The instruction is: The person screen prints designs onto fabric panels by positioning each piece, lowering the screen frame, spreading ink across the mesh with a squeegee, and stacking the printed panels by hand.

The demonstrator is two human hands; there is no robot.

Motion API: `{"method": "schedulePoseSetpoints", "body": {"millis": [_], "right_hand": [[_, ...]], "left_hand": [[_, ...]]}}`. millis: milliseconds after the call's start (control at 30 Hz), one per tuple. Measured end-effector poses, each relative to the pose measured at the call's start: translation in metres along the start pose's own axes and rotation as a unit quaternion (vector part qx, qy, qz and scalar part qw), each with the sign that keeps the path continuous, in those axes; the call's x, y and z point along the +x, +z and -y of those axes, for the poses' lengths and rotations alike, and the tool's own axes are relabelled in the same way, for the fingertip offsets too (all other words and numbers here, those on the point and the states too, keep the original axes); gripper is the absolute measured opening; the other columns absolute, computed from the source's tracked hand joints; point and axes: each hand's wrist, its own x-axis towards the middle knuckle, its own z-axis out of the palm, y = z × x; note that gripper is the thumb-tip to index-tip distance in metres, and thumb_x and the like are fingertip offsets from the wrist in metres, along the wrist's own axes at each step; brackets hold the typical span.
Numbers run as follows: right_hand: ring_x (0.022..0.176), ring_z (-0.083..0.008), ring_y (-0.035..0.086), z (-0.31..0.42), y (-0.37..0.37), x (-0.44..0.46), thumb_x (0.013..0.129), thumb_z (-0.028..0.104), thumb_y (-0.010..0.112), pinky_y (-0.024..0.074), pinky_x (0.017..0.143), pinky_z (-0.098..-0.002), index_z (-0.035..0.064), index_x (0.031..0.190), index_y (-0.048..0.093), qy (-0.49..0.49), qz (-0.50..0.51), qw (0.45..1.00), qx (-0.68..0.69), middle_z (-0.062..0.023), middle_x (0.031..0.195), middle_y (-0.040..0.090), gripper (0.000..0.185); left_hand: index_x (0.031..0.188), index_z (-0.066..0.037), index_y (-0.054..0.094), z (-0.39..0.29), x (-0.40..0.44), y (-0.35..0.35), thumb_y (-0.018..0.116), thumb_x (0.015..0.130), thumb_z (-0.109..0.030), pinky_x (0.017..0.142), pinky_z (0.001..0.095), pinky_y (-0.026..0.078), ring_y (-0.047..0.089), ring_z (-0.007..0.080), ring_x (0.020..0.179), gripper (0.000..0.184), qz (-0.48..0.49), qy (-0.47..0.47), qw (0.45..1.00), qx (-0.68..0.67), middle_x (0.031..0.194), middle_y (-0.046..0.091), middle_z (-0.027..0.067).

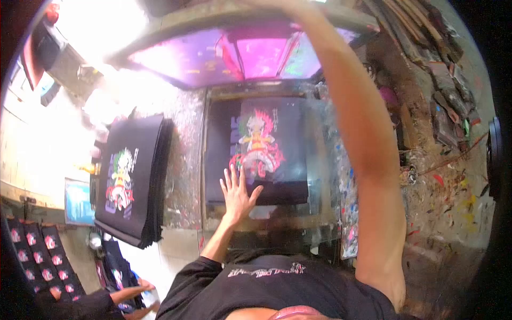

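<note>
My left hand rests with fingers spread on the lower left part of a black fabric panel, which bears a printed cartoon figure in red, white, yellow and green. The panel lies flat on a worn printing board. Beyond it, a screen-printing frame is tilted up, its mesh glowing pink and purple. My right arm stretches up past the panel's right side to the far top of the frame. Only a blurred bit of my right hand shows at the image's top edge; its fingers are hidden.
A thick stack of printed black panels stands to the left. Lower left, another person's hands are near dark fabric, beside rows of printed black pieces. Wooden strips and a paint-spattered surface lie right.
</note>
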Motion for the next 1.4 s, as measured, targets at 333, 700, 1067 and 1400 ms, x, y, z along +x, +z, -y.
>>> {"method": "schedulePoseSetpoints", "body": {"millis": [333, 700, 1067, 1400], "right_hand": [[0.098, -0.0411, 0.074, 0.049, -0.012, -0.093, 0.095, 0.070, 0.049, 0.0563, 0.088, -0.0526, 0.0012, 0.104, 0.076, 0.074, -0.035, 0.996, 0.038, -0.0238, 0.103, 0.075, 0.075], [0.089, -0.0311, 0.075, 0.138, 0.127, -0.333, 0.093, 0.056, 0.062, 0.0367, 0.102, -0.0616, 0.0098, 0.099, 0.073, 0.070, 0.122, 0.985, 0.102, -0.0119, 0.089, 0.075, 0.048], [0.077, -0.0282, 0.074, 0.104, 0.264, -0.326, 0.097, 0.037, 0.063, 0.0561, 0.082, -0.0572, 0.0159, 0.098, 0.072, -0.058, -0.001, 0.998, -0.009, -0.0083, 0.082, 0.074, 0.023], [0.091, -0.0368, 0.074, -0.025, 0.305, -0.148, 0.089, 0.053, 0.071, 0.0563, 0.076, -0.0506, 0.0082, 0.110, 0.069, 0.088, 0.109, 0.988, 0.073, -0.0183, 0.092, 0.075, 0.050]], "left_hand": [[0.134, -0.002, 0.064, -0.124, 0.089, -0.088, 0.069, 0.098, -0.017, 0.108, 0.0418, 0.047, 0.063, 0.0283, 0.122, 0.039, -0.132, 0.190, 0.862, -0.450, 0.138, 0.065, 0.0132], [0.097, -0.007, 0.069, 0.066, -0.040, -0.121, 0.088, 0.067, -0.021, 0.090, 0.0454, 0.047, 0.066, 0.0305, 0.097, 0.038, -0.119, 0.150, 0.972, 0.136, 0.095, 0.067, 0.0107], [0.098, -0.005, 0.065, 0.072, -0.068, -0.056, 0.083, 0.073, -0.056, 0.094, 0.0428, 0.040, 0.058, 0.0286, 0.098, 0.059, -0.112, 0.101, 0.986, 0.073, 0.095, 0.061, 0.0098], [0.103, -0.006, 0.063, 0.068, -0.061, -0.059, 0.088, 0.067, -0.053, 0.098, 0.0440, 0.037, 0.055, 0.0301, 0.108, 0.064, -0.081, 0.050, 0.994, 0.061, 0.104, 0.058, 0.0108]]}}
